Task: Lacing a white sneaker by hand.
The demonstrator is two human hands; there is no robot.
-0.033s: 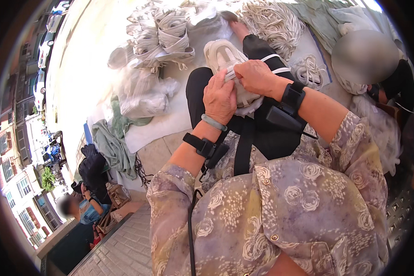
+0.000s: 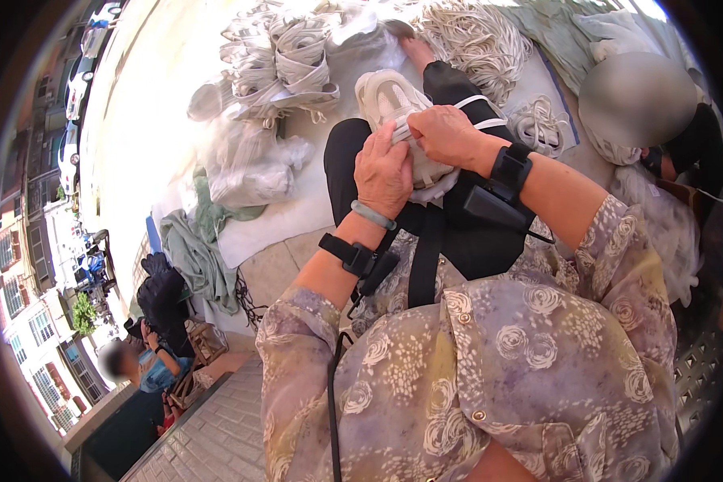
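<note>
A white and beige sneaker rests on my lap, toe pointing away from me. My left hand is wrapped against its left side near the tongue, gripping the shoe. Over the lacing, the fingers of my right hand are pinched together on a white shoelace; the exact grip is partly hidden by the knuckles. White lace loops out to the right across my dark trouser leg. The heel end sits below my hands, mostly covered by them.
Beyond my left knee are stacked light shoes and clear plastic bags. A big heap of white laces lies at the far right, with a smaller bundle nearer. One person sits close on the right, another farther left.
</note>
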